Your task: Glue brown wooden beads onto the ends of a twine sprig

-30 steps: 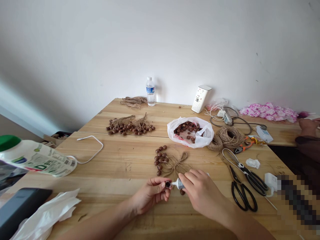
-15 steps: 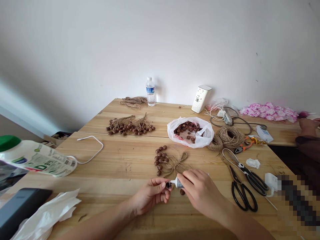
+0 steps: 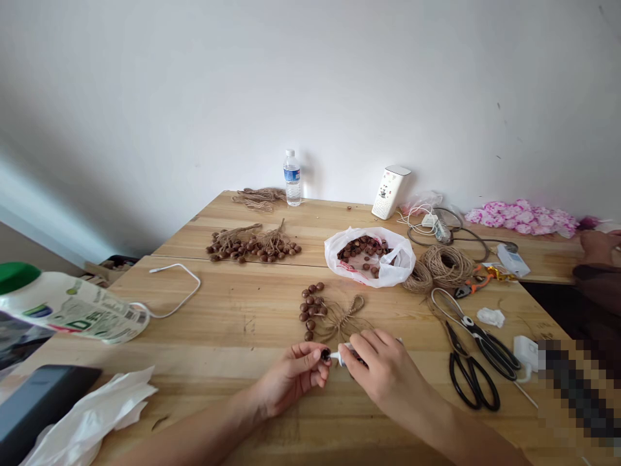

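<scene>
Between the thumb and fingers of my left hand (image 3: 291,382) is a brown nut shell (image 3: 325,355), its dark hollow side towards the right. My right hand (image 3: 388,369) is closed around a small glue tube (image 3: 344,356), held nearly level. Its white nozzle points left, at the shell's opening; whether glue is coming out is too small to tell. Just beyond my hands lies a knotted twine bundle (image 3: 345,316) with a loop on top and strands spread out. Several round brown nut shells (image 3: 310,309) sit at the strands' left ends.
A white plastic bag (image 3: 334,262) holds more shells. Shell-tipped twine bunches (image 3: 252,244) lie back left. To the right are twine coils (image 3: 446,264), pliers (image 3: 468,287) and two scissors (image 3: 495,353). A water bottle (image 3: 292,181) stands by the wall; a white jug (image 3: 82,304) is at left.
My right hand has shifted slightly and the glue tube lies flatter, with its nozzle at the shell. The shell has moved up a little. A loose shell under my right hand is now hidden.
</scene>
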Demonstrator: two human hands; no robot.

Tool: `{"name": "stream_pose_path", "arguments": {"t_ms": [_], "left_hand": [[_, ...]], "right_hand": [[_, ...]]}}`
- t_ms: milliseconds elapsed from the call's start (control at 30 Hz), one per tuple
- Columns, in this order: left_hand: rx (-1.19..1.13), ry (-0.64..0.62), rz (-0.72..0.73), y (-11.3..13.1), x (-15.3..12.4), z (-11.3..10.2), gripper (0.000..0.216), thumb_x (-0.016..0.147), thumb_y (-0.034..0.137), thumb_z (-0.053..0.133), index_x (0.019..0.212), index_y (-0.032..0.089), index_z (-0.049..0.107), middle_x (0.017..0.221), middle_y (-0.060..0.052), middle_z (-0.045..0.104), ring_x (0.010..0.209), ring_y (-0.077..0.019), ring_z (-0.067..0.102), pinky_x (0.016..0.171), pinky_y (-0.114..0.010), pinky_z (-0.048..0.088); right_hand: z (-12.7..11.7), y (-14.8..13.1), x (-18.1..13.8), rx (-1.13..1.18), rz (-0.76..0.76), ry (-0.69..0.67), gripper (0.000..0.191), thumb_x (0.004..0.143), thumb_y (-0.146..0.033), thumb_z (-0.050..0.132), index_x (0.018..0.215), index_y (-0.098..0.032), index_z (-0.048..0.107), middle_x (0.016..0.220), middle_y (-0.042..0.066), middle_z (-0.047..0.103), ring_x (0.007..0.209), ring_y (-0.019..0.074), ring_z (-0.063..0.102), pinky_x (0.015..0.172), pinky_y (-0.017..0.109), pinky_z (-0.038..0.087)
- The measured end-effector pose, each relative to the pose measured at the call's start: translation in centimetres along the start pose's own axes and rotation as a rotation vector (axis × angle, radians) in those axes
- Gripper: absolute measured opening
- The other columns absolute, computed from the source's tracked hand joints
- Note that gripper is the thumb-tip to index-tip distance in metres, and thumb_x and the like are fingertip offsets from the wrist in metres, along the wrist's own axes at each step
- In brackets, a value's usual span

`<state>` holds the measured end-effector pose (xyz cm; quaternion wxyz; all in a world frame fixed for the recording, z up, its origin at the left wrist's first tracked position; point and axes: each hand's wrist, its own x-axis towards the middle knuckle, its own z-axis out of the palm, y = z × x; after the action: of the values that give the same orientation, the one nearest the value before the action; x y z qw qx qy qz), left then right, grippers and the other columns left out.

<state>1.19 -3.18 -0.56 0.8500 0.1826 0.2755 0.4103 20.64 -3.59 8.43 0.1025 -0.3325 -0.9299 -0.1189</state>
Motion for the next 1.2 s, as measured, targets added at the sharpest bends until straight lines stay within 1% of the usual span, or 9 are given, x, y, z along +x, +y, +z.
{"name": "stream_pose_path", "arguments": {"t_ms": [67, 200, 400, 567, 700, 900, 1000, 1100, 1200], "left_hand": [[0.002, -0.001, 0.007, 0.0, 0.0, 0.0, 0.016, 0.07, 0.021, 0.076, 0.082, 0.011, 0.072, 0.067, -0.007, 0.071, 0.056, -0.0117, 0.064, 0.054, -0.021, 0.05], [0.029, -0.016, 0.034, 0.1, -0.1, 0.1, 0.017, 0.07, 0.022, 0.076, 0.083, 0.012, 0.073, 0.067, -0.007, 0.072, 0.055, -0.0124, 0.064, 0.054, -0.022, 0.049], [0.13, -0.046, 0.098, -0.2, -0.2, 0.0, 0.018, 0.071, 0.024, 0.075, 0.087, 0.015, 0.072, 0.065, -0.007, 0.073, 0.058, -0.0152, 0.065, 0.059, -0.027, 0.049], [0.312, -0.082, 0.198, -0.4, -0.3, -0.1, 0.018, 0.075, 0.026, 0.071, 0.09, 0.016, 0.071, 0.067, -0.005, 0.073, 0.059, -0.0156, 0.064, 0.062, -0.03, 0.049], [0.463, -0.092, 0.277, -0.1, -0.4, 0.1, 0.016, 0.078, 0.026, 0.068, 0.091, 0.018, 0.071, 0.068, -0.003, 0.071, 0.061, -0.0147, 0.064, 0.066, -0.031, 0.05], [0.647, -0.125, 0.412, 0.2, -0.6, 0.0, 0.015, 0.081, 0.023, 0.064, 0.093, 0.021, 0.072, 0.088, -0.005, 0.065, 0.069, -0.0163, 0.065, 0.07, -0.033, 0.051], [0.672, -0.132, 0.428, 0.3, -0.7, 0.0, 0.017, 0.082, 0.022, 0.062, 0.096, 0.022, 0.072, 0.087, -0.005, 0.065, 0.07, -0.0162, 0.065, 0.071, -0.033, 0.051], [0.667, -0.128, 0.416, 0.2, -0.7, 0.0, 0.017, 0.082, 0.022, 0.062, 0.096, 0.022, 0.071, 0.081, -0.003, 0.065, 0.07, -0.0157, 0.065, 0.072, -0.032, 0.051], [0.637, -0.114, 0.401, 0.1, -0.7, 0.0, 0.016, 0.081, 0.023, 0.063, 0.095, 0.022, 0.071, 0.081, -0.003, 0.065, 0.069, -0.0155, 0.065, 0.07, -0.031, 0.052]], "right_hand": [[0.0, 0.0, 0.0, -0.002, -0.008, -0.005, 0.016, 0.091, -0.008, 0.044, 0.095, -0.014, 0.059, 0.078, 0.004, 0.053, 0.071, 0.0172, 0.048, 0.063, 0.033, 0.032], [-0.1, 0.3, -0.2, 0.043, -0.001, -0.027, 0.021, 0.091, -0.008, 0.042, 0.104, -0.013, 0.058, 0.081, 0.005, 0.056, 0.073, 0.0178, 0.048, 0.063, 0.033, 0.031], [-0.3, 0.5, -0.6, 0.141, 0.074, -0.175, 0.031, 0.085, -0.008, 0.048, 0.115, -0.013, 0.054, 0.086, 0.007, 0.06, 0.075, 0.0189, 0.049, 0.064, 0.032, 0.033], [-0.2, 0.4, -0.6, 0.159, 0.112, -0.271, 0.039, 0.082, -0.006, 0.052, 0.12, -0.011, 0.053, 0.091, 0.009, 0.062, 0.08, 0.0206, 0.054, 0.068, 0.033, 0.038], [-0.5, 0.3, -0.4, 0.208, 0.168, -0.347, 0.036, 0.086, -0.013, 0.052, 0.121, -0.01, 0.053, 0.092, 0.01, 0.064, 0.08, 0.0224, 0.058, 0.07, 0.033, 0.041], [-1.1, 0.5, -0.5, 0.357, 0.296, -0.424, 0.033, 0.09, -0.02, 0.047, 0.121, -0.013, 0.053, 0.096, 0.01, 0.066, 0.084, 0.0227, 0.062, 0.068, 0.029, 0.042], [-1.2, 0.6, -0.5, 0.425, 0.344, -0.438, 0.032, 0.09, -0.022, 0.046, 0.121, -0.015, 0.052, 0.099, 0.01, 0.066, 0.087, 0.0224, 0.063, 0.069, 0.028, 0.042], [-1.4, 0.7, -0.4, 0.446, 0.374, -0.458, 0.031, 0.09, -0.021, 0.045, 0.12, -0.016, 0.054, 0.101, 0.011, 0.066, 0.09, 0.0229, 0.063, 0.071, 0.028, 0.041], [-1.8, 0.6, -0.3, 0.457, 0.373, -0.473, 0.029, 0.09, -0.022, 0.045, 0.116, -0.016, 0.055, 0.098, 0.01, 0.066, 0.088, 0.0225, 0.063, 0.07, 0.028, 0.041]]}}
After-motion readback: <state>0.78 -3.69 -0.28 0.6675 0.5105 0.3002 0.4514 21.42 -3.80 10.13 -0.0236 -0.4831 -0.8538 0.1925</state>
